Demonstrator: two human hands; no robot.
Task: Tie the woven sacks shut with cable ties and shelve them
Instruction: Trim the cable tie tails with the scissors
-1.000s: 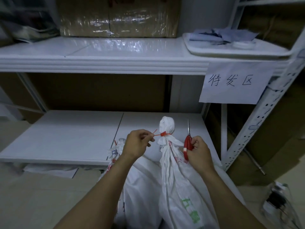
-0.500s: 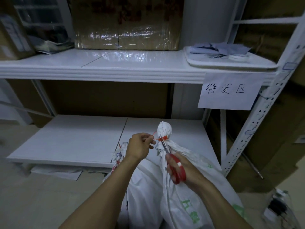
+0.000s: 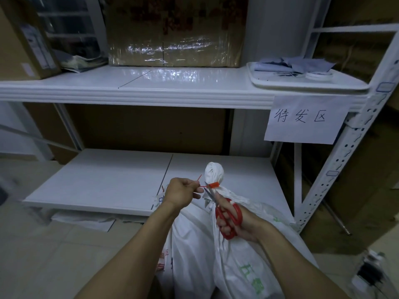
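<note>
A white woven sack (image 3: 244,262) stands in front of me, its bunched neck (image 3: 214,172) cinched by a red cable tie (image 3: 213,185). My left hand (image 3: 182,192) pinches the tie's loose tail and pulls it to the left. My right hand (image 3: 235,221) grips red-handled scissors (image 3: 226,214), whose blades point up-left and reach the tail just beside the tie's head. A second tied white sack (image 3: 185,244) leans behind and left of the first, mostly hidden by my left arm.
The low white shelf (image 3: 112,182) lies bare just beyond the sacks. Above it, the upper shelf (image 3: 172,83) carries a wrapped cardboard box (image 3: 172,33) and a white tray (image 3: 302,82) with papers. A handwritten paper sign (image 3: 304,119) hangs by the perforated upright (image 3: 345,152).
My right hand swung the scissors down from upright beside the sack and brought the blades to the tie's tail. My left hand kept hold of the tail.
</note>
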